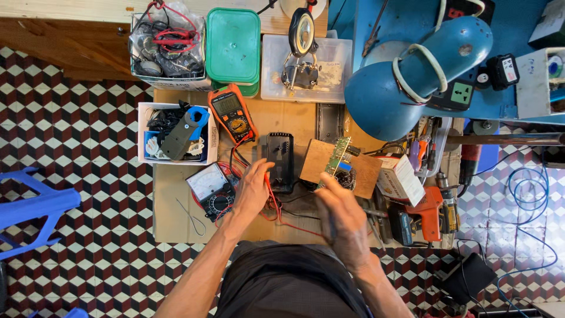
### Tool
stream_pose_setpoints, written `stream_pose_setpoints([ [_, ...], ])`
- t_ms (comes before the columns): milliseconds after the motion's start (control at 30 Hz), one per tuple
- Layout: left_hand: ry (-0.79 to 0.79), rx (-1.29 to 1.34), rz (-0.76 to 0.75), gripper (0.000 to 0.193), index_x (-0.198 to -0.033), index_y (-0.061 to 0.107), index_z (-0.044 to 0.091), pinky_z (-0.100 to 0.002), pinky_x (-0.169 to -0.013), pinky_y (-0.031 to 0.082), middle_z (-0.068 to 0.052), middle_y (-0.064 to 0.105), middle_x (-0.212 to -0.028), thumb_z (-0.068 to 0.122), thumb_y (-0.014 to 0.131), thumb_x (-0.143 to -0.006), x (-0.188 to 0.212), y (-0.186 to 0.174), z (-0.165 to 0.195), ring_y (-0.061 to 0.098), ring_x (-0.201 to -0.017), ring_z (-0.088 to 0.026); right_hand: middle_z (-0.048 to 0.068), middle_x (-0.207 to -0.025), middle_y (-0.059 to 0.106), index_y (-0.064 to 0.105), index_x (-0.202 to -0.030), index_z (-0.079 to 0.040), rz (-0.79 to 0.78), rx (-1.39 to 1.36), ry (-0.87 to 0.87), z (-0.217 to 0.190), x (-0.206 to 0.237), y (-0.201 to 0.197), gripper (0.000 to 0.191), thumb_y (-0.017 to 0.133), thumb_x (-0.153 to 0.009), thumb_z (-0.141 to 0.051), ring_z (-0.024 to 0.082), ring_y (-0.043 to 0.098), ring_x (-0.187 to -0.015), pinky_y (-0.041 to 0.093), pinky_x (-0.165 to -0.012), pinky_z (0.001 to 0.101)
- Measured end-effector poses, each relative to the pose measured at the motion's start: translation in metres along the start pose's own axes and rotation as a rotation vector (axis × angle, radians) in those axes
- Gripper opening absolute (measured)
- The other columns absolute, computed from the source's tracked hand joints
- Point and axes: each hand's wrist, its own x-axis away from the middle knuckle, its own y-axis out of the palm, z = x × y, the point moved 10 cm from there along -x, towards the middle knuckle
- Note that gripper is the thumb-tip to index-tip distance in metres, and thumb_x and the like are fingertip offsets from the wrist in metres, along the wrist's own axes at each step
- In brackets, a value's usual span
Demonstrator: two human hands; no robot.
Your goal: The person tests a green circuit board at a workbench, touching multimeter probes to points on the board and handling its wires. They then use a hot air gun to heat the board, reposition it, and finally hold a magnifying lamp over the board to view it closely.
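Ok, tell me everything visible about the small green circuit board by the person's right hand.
The small green circuit board is a narrow rectangular strip, studded with tiny pale components along its face. It stands tilted on edge over a flat brown wooden block, above a dark round part I cannot identify. The right hand, motion-blurred, is just below it; whether the fingers touch it cannot be told. The left hand is apart from it, holding a thin red probe lead.

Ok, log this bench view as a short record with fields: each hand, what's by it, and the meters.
left hand: holds a red probe lead beside the black box
right hand: blurred, just below the green circuit board on the wooden block
meters: analog meter; orange multimeter
lamp: blue lamp over the bench's right side
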Motion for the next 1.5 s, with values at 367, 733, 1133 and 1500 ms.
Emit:
stream_pose_setpoints([
  [367, -0.040, 0.326, -0.053, 0.035, -0.127, 0.068, 0.006, -0.040, -0.098, 0.055, -0.017, 0.072, -0.125, 0.027, 0.057, -0.101, -0.028, -0.015, 0.067, 0.072, -0.114, -0.033, 0.026, -0.147, 0.049, 0.059, -0.126, 0.004, -0.285, 0.140, -0.160, -0.035, 0.024, 0.063, 0.047, 0.063, -0.078, 0.003, 0.041, 0.055, -0.133, 0.049, -0.108, 0.0452],
  [733, 0.097, 0.192, -0.272, 0.059, -0.129, 0.065, 0.003, -0.045, -0.086, 0.057, -0.024, 0.075, -0.102, 0.040, 0.070, -0.083, -0.053, 0.032, 0.140, 0.074, -0.097, -0.037, 0.015, -0.133, 0.062, 0.064, -0.122, -0.002, -0.089, 0.297, -0.083, -0.065, 0.067, 0.003, 0.043, 0.069, -0.079, 0.004, 0.034, 0.065, -0.115, 0.054, -0.096, 0.0428],
  [1133, -0.086, 0.245, -0.361, 0.047, -0.133, 0.063, 0.016, -0.042, -0.075, 0.058, -0.018, 0.075, -0.097, 0.021, 0.057, -0.087, -0.036, 0.039, 0.121, 0.076, -0.080, -0.034, 0.019, -0.128, 0.067, 0.062, -0.130, -0.004, -0.235, 0.034, 0.267, 0.045, 0.089, 0.006, 0.044, 0.062, -0.086, -0.006, 0.034, 0.066, -0.115, 0.053, -0.096, 0.0398],
  [1500, 0.025, 0.324, -0.005, 0.062, -0.142, 0.055, 0.004, -0.039, -0.090, 0.056, -0.022, 0.071, -0.120, 0.039, 0.072, -0.095, -0.011, 0.021, 0.124, 0.071, -0.111, -0.032, 0.012, -0.094, 0.077, 0.071, -0.117, -0.004, -0.526, -0.279, 0.724, 0.145, 0.108, 0.006, 0.028, 0.062, -0.096, -0.020, 0.017, 0.074, -0.082, 0.057, -0.074, 0.0301],
])
